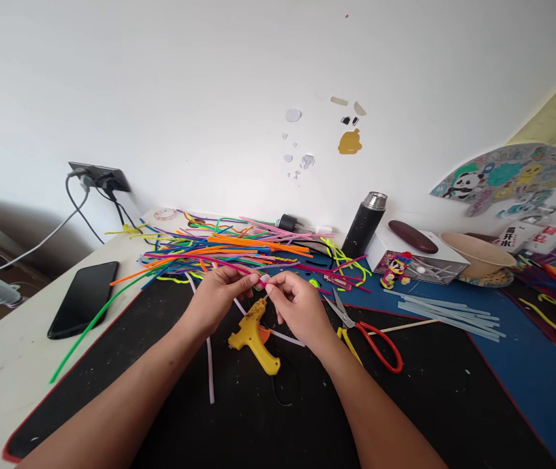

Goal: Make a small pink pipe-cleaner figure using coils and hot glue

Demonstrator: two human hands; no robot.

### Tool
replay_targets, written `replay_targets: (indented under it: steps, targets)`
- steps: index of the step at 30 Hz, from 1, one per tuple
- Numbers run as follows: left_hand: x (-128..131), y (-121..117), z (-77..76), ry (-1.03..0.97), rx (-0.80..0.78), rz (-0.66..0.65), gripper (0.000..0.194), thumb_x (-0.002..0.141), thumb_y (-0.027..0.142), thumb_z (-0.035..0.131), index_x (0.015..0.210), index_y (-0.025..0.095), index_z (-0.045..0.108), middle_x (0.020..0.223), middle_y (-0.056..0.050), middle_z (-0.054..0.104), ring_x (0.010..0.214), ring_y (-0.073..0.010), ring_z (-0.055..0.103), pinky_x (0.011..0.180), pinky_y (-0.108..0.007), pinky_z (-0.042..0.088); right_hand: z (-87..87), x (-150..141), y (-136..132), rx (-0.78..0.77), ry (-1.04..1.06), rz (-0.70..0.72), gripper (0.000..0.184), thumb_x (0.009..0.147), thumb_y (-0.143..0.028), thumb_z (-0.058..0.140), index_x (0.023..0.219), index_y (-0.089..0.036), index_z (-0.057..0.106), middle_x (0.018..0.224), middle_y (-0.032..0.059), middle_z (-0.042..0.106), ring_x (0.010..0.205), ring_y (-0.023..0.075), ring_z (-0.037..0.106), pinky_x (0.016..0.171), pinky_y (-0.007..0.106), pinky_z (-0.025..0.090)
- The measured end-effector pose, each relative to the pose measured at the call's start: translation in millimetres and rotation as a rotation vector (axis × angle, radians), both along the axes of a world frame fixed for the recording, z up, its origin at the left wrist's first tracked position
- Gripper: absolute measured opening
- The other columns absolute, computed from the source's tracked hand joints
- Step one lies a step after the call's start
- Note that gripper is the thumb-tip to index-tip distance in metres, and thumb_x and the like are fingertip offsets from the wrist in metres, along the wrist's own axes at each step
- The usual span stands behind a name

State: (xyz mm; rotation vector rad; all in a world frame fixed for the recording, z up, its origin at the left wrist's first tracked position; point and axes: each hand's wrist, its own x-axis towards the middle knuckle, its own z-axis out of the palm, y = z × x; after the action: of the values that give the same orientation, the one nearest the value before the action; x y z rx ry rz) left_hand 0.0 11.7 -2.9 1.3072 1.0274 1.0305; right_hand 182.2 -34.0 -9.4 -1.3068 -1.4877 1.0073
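Observation:
My left hand [217, 296] and my right hand [302, 309] meet in front of me, thumbs and forefingers pinched. Between the fingertips is a small pink-and-white piece [264, 280], mostly covered by my fingers. A magenta pipe cleaner [224, 264] runs leftward from my left fingers. Just below the hands a yellow hot glue gun [253, 339] lies on the black mat [161, 384]. Pale lilac pipe cleaners [210, 371] lie beside it and pass under my left hand. Right of my right hand, red-handled scissors [383, 348] rest with their blades apart.
Loose colourful pipe cleaners [239, 244] pile up along the wall. A phone [84, 298] lies at left. A black thermos [366, 225], a white box [434, 264], a small colourful figure [396, 270], a bowl [478, 251] and translucent glue sticks [448, 314] occupy the right side.

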Motion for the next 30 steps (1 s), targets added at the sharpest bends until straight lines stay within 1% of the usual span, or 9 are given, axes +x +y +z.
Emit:
replay_targets:
  steps: [3, 7, 10, 13, 17, 21, 30]
  targets:
    - [1.1, -0.5, 0.7, -0.026, 0.002, 0.009, 0.034, 0.07, 0.051, 0.089, 0.075, 0.018, 0.079, 0.063, -0.003, 0.069, 0.06, -0.0147, 0.057, 0.058, -0.026, 0.045, -0.6, -1.2, 0.2, -0.011, 0.036, 0.002, 0.016, 0.095, -0.039, 0.061, 0.093, -0.022, 0.062, 0.063, -0.0066, 0.055, 0.043, 0.0114, 0.054, 0.045, 0.024, 0.042]
    - [0.8, -1.4, 0.6, -0.008, 0.034, -0.036, 0.034, 0.076, 0.051, 0.084, 0.076, 0.018, 0.08, 0.072, -0.006, 0.075, 0.061, -0.0154, 0.058, 0.059, -0.027, 0.046, -1.3, -1.6, 0.6, -0.009, 0.051, -0.001, 0.016, 0.095, -0.038, 0.06, 0.093, -0.022, 0.062, 0.062, -0.0067, 0.055, 0.043, 0.0115, 0.054, 0.045, 0.024, 0.042]
    - [0.5, -1.9, 0.6, -0.001, 0.044, -0.066, 0.034, 0.078, 0.052, 0.083, 0.076, 0.018, 0.079, 0.076, -0.007, 0.077, 0.063, -0.0157, 0.06, 0.06, -0.027, 0.047, 0.1, -1.2, 0.9, -0.007, 0.076, -0.016, 0.017, 0.094, -0.039, 0.062, 0.092, -0.022, 0.062, 0.061, -0.0066, 0.056, 0.043, 0.0115, 0.054, 0.045, 0.024, 0.041]
    - [0.9, -2.7, 0.3, -0.001, 0.034, -0.1, 0.035, 0.078, 0.053, 0.083, 0.076, 0.018, 0.078, 0.075, -0.006, 0.076, 0.064, -0.0159, 0.061, 0.062, -0.027, 0.048, 3.3, -0.9, 1.2, 0.001, 0.114, -0.04, 0.018, 0.093, -0.039, 0.063, 0.089, -0.021, 0.061, 0.058, -0.0069, 0.056, 0.042, 0.0111, 0.052, 0.045, 0.023, 0.04]
    - [1.9, -4.4, -0.1, -0.015, -0.004, -0.126, 0.038, 0.074, 0.054, 0.086, 0.078, 0.018, 0.076, 0.073, -0.005, 0.074, 0.066, -0.0173, 0.062, 0.063, -0.028, 0.049, 7.2, -0.8, 1.3, 0.015, 0.17, -0.059, 0.02, 0.091, -0.041, 0.064, 0.089, -0.021, 0.061, 0.056, -0.0073, 0.055, 0.042, 0.011, 0.051, 0.045, 0.023, 0.041]
    - [2.2, -5.5, 0.2, -0.034, -0.008, -0.129, 0.036, 0.074, 0.051, 0.087, 0.079, 0.017, 0.075, 0.073, -0.004, 0.072, 0.067, -0.0163, 0.061, 0.064, -0.027, 0.047, 8.6, -1.2, 0.5, 0.019, 0.18, -0.064, 0.022, 0.091, -0.043, 0.064, 0.089, -0.021, 0.061, 0.055, -0.0071, 0.055, 0.042, 0.0113, 0.051, 0.045, 0.023, 0.041]
    - [3.3, -6.8, 3.2, 0.0, 0.03, -0.112, 0.035, 0.075, 0.051, 0.086, 0.078, 0.018, 0.075, 0.072, -0.003, 0.071, 0.068, -0.0171, 0.062, 0.065, -0.027, 0.048, 6.5, -1.6, 1.0, 0.027, 0.194, -0.059, 0.025, 0.091, -0.045, 0.065, 0.09, -0.021, 0.061, 0.056, -0.0069, 0.054, 0.042, 0.0113, 0.051, 0.045, 0.024, 0.042]
